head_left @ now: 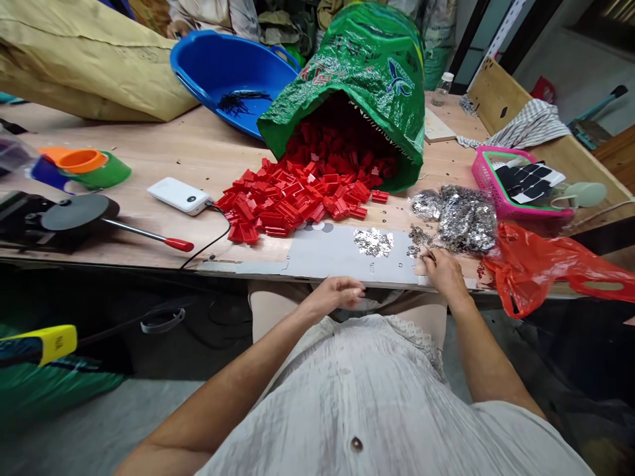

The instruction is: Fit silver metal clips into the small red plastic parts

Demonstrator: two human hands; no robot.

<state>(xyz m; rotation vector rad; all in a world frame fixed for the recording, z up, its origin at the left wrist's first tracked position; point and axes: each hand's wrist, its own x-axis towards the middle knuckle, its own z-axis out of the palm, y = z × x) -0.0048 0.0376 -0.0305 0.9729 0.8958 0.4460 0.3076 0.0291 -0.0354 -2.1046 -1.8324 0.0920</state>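
Wooden workbench spanning the upper half of the frame; a seated person's lap and pale shirt fill the lower centre. At upper centre, a green woven sack lies with its mouth toward the person, and a beige sack occupies the upper left. Between them stands a blue basin containing dark strands. Red plastic parts spill from the green sack's mouth into a heap at the centre. At right, a red plastic bag hangs partly over the bench edge, below a pink basket. A grey sheet lies along the near edge, just below the heap. The left hand is before this edge, fingers loosely curled; whether it holds anything cannot be told. The right hand, right of centre, has thumb and fingertips drawn together beside the darker metal pieces; whether a piece is pinched there cannot be told. Smallest are the bright metal pieces, spread on the sheet.
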